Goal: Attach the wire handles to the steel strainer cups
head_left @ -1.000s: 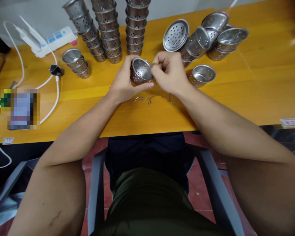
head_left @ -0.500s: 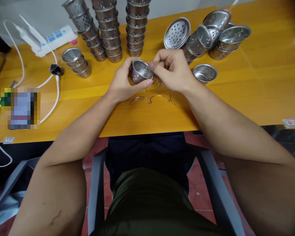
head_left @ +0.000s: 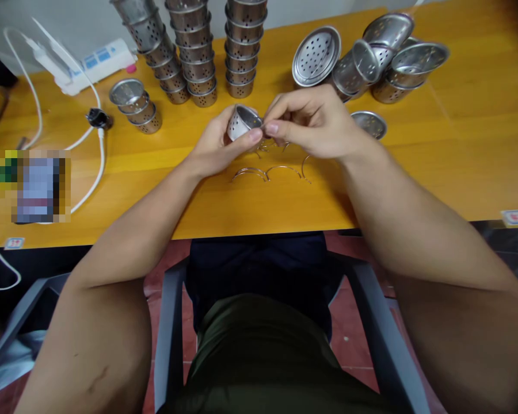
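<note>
My left hand [head_left: 220, 141] is wrapped round a small perforated metal strainer cup [head_left: 242, 122], its mouth tilted toward the right, thumb on the rim. At that rim my right hand [head_left: 308, 122] pinches with thumb and forefinger. Something thin and dark shows at those fingertips, too small to make out. Below the hands, several thin curved wires [head_left: 284, 168] lie on the yellow table [head_left: 263, 210]. Just beyond my right wrist sits another metal cup [head_left: 370, 124], partly covered by the wrist.
Tall stacks of strainer cups [head_left: 197, 54] stand at the back, with a short stack [head_left: 136, 104] to their left. Loose strainers [head_left: 356, 66] are heaped at back right. A power strip [head_left: 97, 66], white cables and a blurred-out object [head_left: 38, 190] occupy the left side.
The cup in my left hand has tilted further, showing more of its perforated side. My right hand has shifted slightly right and down, still pinching at the rim.
</note>
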Available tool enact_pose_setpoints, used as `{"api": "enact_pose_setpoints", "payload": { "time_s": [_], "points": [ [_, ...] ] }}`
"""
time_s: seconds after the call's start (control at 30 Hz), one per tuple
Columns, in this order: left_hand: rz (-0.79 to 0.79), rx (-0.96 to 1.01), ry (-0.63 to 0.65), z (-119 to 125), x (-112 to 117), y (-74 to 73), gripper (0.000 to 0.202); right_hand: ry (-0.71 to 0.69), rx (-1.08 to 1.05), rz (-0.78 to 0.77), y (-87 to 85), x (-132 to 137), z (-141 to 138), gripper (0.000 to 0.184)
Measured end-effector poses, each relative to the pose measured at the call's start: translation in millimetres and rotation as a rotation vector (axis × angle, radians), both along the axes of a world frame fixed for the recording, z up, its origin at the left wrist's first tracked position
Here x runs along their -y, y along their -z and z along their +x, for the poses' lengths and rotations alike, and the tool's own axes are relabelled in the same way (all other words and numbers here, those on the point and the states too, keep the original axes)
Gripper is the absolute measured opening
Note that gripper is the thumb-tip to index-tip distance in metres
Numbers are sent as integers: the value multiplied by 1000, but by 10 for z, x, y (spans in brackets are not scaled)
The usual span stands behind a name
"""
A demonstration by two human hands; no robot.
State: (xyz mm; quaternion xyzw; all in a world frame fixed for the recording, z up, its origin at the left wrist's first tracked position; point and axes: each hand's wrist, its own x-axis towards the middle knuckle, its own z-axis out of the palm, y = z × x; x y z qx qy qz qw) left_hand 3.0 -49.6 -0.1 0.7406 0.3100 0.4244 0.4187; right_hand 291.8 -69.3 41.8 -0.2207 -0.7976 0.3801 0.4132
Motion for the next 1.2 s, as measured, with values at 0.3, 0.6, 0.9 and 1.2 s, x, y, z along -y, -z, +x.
{"api": "enact_pose_setpoints", "payload": {
  "time_s": [0.3, 0.6, 0.9, 1.2],
  "points": [
    [66, -7, 82, -30, -150, 242, 107, -60, -62, -98, -20, 31, -20, 67],
    [-23, -15, -22, 18, -19, 60, 100, -12, -79, -153, 5, -42, -43, 80],
    [42, -45, -26, -1, -68, 74, 97, -2, -53, -151, 25, -74, -47, 77],
    [-13, -57, 40, -33, -44, 56, 99, -69, -53, -190, 47, -77, -44, 75]
  ]
}}
